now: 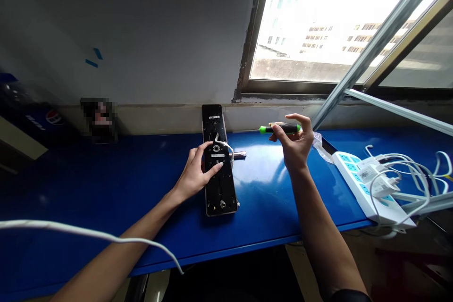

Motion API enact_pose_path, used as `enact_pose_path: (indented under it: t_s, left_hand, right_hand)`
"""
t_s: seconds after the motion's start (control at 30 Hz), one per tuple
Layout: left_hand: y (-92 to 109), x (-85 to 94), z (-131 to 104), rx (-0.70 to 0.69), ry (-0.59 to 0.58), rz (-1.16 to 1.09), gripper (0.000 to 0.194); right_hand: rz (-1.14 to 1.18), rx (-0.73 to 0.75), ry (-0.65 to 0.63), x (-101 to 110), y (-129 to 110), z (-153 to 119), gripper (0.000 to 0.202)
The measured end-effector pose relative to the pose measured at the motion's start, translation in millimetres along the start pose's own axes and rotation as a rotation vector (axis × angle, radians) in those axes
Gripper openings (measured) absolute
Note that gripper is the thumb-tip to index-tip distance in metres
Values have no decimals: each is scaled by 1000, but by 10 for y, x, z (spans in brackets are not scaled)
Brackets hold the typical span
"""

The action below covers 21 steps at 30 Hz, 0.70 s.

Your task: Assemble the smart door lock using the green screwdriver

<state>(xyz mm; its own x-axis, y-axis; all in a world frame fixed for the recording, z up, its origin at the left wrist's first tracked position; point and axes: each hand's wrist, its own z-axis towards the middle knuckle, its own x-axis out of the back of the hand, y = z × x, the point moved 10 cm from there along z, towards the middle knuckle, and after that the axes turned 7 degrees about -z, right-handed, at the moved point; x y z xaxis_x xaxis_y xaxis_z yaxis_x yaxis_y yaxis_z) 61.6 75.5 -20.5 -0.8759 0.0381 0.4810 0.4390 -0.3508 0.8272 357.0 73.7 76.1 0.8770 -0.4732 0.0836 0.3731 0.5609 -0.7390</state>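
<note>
A long black door lock panel (220,184) lies on the blue table, its back face up, with a square hole, white labels and a short white cable (224,143). A metal handle (239,155) sticks out from under its right edge. My left hand (198,170) grips the panel's middle from the left, thumb and index finger on its face. Above the table to the right, my right hand (295,144) holds a green and black screwdriver (285,129) between thumb and fingers. Its thin shaft points left toward the panel, apart from it.
At the right stands a white power strip (357,184) with plugged-in chargers and tangled white cables (421,170). A metal frame bar (382,33) slants across the window (311,19). One white cable (88,232) crosses over my left forearm. The blue table (262,217) meets the wall behind.
</note>
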Motion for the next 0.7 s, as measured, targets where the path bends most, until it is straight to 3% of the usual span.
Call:
enact_pose_path:
  t_s: [0.17, 0.27, 0.3, 0.37, 0.4, 0.47, 0.57, 0.7]
  left_hand:
    - [37, 58, -4, -29, 35, 103, 72]
    - [343, 177, -100, -222, 166, 218, 52]
    - [484, 158, -154, -320, 153, 214, 41]
    - [737, -52, -284, -503, -81, 104, 24]
    - [819, -191, -365, -553, -246, 51, 23]
    - [893, -346, -482, -580, -429, 17, 32]
    - [903, -431, -549, -586, -512, 21, 42]
    - [878, -432, -548, -588, -502, 14, 31]
  right_hand:
    - [67, -21, 7, 5, 11, -6, 38]
    - [101, -49, -56, -66, -39, -34, 36]
    - [121, -61, -81, -102, -65, -50, 35]
    - [166, -77, -127, -186, -136, -92, 34]
    - [184, -74, -161, -246, -189, -121, 34]
    - [175, -73, -248, -393, -284, -195, 34]
    - [179, -41, -318, -562, -419, -308, 37]
    - [196, 8, -352, -692, -485, -412, 38]
